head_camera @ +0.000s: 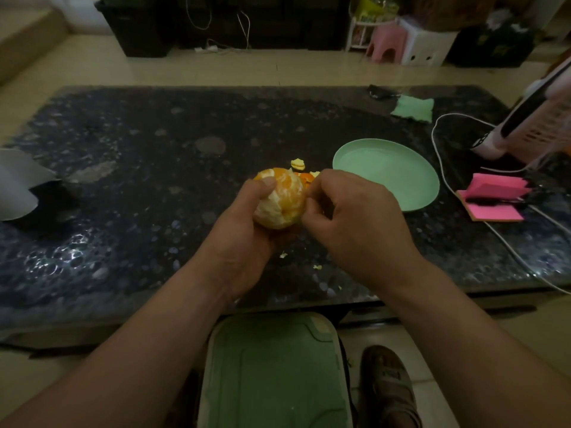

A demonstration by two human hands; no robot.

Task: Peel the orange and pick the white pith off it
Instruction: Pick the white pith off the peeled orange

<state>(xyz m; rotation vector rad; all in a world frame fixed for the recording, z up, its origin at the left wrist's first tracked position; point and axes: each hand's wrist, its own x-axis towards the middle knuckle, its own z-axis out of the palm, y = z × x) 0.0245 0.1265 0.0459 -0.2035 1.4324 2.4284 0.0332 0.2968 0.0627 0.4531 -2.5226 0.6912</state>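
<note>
At frame centre, the left hand (244, 217) grips the mostly peeled orange (282, 197); the right hand (349, 211) pinches at its right side. Pith-picking seems underway; next, strip remaining white.

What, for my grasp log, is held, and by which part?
Left hand grips the orange by its left side, thumb on top. Right hand: fingers curl at its right edge; hold unclear.
</note>
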